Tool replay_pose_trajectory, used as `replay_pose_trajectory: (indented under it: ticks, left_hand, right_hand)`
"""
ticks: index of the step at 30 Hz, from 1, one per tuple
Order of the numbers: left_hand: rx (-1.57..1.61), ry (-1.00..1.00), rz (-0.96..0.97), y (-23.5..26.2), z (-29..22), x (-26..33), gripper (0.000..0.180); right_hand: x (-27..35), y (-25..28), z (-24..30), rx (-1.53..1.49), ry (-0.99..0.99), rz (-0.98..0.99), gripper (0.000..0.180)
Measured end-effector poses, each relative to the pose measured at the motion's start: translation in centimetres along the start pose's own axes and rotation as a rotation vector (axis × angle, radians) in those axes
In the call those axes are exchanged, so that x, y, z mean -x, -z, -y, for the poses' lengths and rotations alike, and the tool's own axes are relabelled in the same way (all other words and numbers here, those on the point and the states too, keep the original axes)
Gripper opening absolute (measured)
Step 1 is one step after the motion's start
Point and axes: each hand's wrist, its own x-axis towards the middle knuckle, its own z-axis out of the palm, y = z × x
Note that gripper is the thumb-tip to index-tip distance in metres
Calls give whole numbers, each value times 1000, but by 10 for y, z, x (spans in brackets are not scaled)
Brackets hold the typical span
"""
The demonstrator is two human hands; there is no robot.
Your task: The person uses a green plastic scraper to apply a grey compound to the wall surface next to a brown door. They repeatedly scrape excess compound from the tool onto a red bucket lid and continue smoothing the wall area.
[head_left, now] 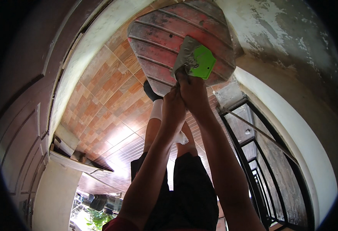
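My two hands meet in front of me over a red ribbed plastic panel (157,42), its face smeared grey. A flat green scraper (205,63) carries grey putty along its left side. Against it leans a grey, putty-coated flat piece (185,52); whether it is a second scraper I cannot make out. My right hand (192,89) is closed at the lower edge of the green scraper, its fingers darkened by putty. Just left of it and touching, my left hand (174,102) is closed too, its fingertips mostly hidden.
Wood-patterned tiles (111,81) cover the floor under my legs. A black metal frame (249,154) stands at the right by a curved white wall edge (292,111). To the left is a brown panelled door (23,127). The wall (284,27) beyond has peeling patches.
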Motion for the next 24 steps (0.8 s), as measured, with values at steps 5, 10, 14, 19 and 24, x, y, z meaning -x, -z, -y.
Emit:
replay_pose_trajectory:
  ticks: [5,10,14,19,24]
  left_hand:
    - [-259,-337,-80,3,8,-4,27]
    - [-31,46,39,12,7,-2,26]
    - [227,61,219,21,-5,-9,23]
    - [316,169,331,29,-21,-10,19]
    - [229,140,123,22,-20,0,22]
  right_hand:
    - [4,3,-2,-139,34,124,28]
    - [9,13,-4,-270,157,181,23]
    - [9,24,-3,-200,-69,289,25]
    - [13,29,0,-258,3,356,27]
    - [15,24,-4,-367,54,368,21]
